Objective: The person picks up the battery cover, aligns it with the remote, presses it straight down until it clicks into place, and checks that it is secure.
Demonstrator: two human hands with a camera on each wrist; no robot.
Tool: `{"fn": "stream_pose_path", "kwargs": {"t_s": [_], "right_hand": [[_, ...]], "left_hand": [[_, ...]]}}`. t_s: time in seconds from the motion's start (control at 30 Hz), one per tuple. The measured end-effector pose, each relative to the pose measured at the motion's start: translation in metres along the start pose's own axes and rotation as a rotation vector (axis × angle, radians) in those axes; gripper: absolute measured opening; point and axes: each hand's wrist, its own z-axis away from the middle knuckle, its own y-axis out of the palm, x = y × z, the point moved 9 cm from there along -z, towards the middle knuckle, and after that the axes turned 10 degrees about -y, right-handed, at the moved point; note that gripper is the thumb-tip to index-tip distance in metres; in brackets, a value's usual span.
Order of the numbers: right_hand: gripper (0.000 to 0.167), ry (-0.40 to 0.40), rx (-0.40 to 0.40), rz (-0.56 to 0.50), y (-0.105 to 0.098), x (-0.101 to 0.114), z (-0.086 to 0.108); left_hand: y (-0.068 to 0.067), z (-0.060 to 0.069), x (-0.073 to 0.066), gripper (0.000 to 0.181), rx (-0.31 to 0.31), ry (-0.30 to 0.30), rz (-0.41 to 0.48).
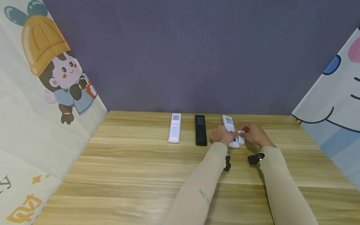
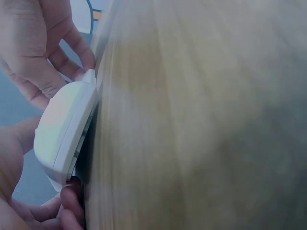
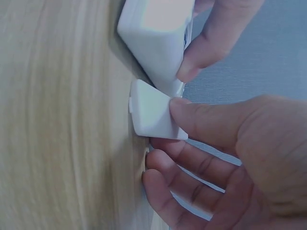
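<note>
A white remote [image 1: 228,122] lies on the table, its lower part between the hands. The left hand [image 1: 222,135] grips its sides; in the left wrist view, fingers of the left hand [image 2: 29,191] curl round the near side of the white remote [image 2: 60,129]. Beside it, the right hand [image 1: 255,135] pinches a small white cover [image 1: 241,137]. The right wrist view shows the thumb of the right hand [image 3: 240,143] on the cover [image 3: 153,112], which stands off the end of the remote [image 3: 156,43]. What the remote's compartment holds is hard to see.
Another white remote [image 1: 174,128] and a black remote [image 1: 201,130] lie to the left on the wooden table [image 1: 126,162]. A dark panel [image 1: 182,56] stands behind the table, and printed sheets with cartoon figures hang at both sides.
</note>
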Motion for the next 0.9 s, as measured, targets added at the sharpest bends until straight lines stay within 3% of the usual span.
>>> {"fn": "stream_pose_path", "kwargs": {"t_s": [0.23,0.4,0.67,0.9], "right_hand": [[0.02,-0.019,0.002,-0.017,-0.001,0.003,0.0],[0.02,-0.008,0.014,-0.025,0.0,0.002,0.0],[0.018,0.025,0.002,-0.027,0.003,0.006,0.008],[0.019,0.022,-0.011,-0.03,0.004,0.012,0.015]], "left_hand": [[0.001,-0.005,0.001,0.045,0.001,0.018,0.076],[-0.001,-0.007,0.003,0.045,0.006,-0.005,0.075],[-0.005,0.0,0.01,0.042,0.044,-0.011,0.084],[-0.007,0.004,0.017,0.039,0.038,-0.013,0.103]]}}
